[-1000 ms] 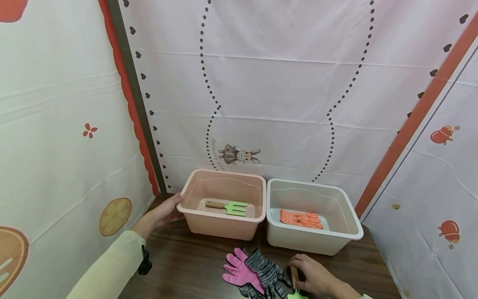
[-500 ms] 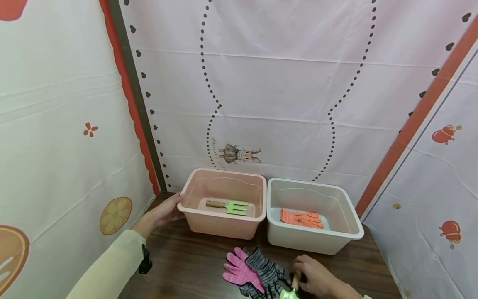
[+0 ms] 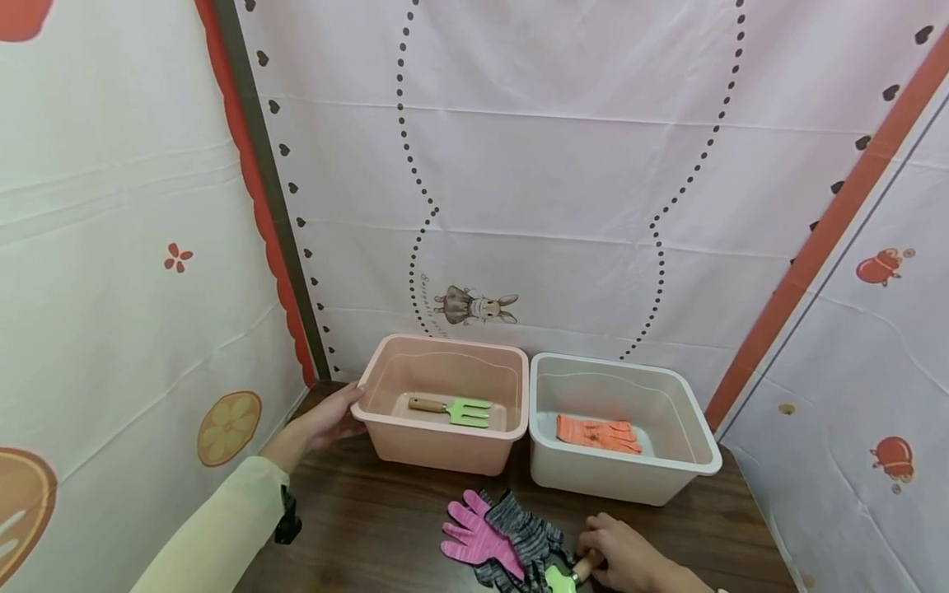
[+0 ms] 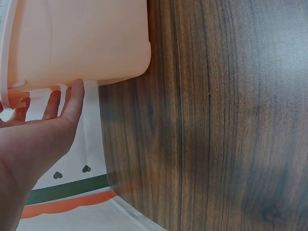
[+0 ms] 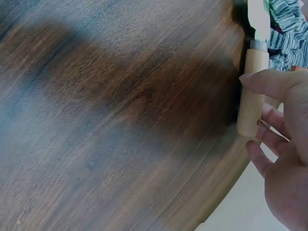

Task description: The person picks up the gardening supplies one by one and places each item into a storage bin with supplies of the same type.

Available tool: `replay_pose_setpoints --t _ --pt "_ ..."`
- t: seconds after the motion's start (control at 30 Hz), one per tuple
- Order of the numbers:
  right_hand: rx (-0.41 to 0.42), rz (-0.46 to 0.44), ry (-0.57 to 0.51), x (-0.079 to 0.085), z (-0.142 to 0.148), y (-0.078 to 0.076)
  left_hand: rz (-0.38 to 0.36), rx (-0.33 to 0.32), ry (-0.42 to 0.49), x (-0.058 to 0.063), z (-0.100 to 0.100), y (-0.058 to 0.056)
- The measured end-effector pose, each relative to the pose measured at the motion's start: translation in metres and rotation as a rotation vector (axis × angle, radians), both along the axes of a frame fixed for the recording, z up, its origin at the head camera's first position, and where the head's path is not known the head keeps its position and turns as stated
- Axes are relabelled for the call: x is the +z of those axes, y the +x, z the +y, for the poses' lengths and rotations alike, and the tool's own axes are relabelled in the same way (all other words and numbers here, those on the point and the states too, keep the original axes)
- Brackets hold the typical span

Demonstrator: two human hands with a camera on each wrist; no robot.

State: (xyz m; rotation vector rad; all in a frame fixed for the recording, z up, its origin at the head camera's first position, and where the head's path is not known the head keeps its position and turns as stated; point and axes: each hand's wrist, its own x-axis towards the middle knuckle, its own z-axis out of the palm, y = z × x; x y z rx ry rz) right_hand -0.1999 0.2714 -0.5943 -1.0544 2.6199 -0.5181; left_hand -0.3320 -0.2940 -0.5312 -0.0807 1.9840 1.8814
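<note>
Curved script line beside rabbit drawing (image 3: pixel 474 306) on backdrop cloth (image 3: pixel 534 206): too small to read. No other text.

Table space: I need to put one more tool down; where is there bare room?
Bare wood lies on the table between the sleeve and pink glove, before the pink bin. Crowded: gloves, trowel and right hand.

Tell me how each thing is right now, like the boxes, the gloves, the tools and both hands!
Pink plastic bin: upright, holds green fork tool.
White plastic bin: upright, holds orange glove.
Pink glove and grey striped gloves: piled on table.
Left hand: touching pink bin.
Right hand: gripping wooden-handled green trowel.
</note>
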Motion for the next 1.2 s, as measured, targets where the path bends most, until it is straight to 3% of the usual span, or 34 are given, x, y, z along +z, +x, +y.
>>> replay_pose_setpoints --t 0.23,0.77,1.0,1.2 --pt "0.058 0.067 -0.003 0.0 -0.006 0.002 -0.011 0.0 0.01 0.0 -0.001 0.0" --pt "0.088 -0.053 0.024 0.018 -0.017 0.001 -0.007 -0.005 0.011 0.003 0.0 0.001" --pt "0.149 0.066 -0.038 0.027 -0.011 -0.005 -0.007 0.006 0.02 0.008 0.003 0.004" --pt "0.122 0.094 -0.091 0.036 0.001 -0.008 -0.005 0.002 0.023 0.006 0.001 0.004"
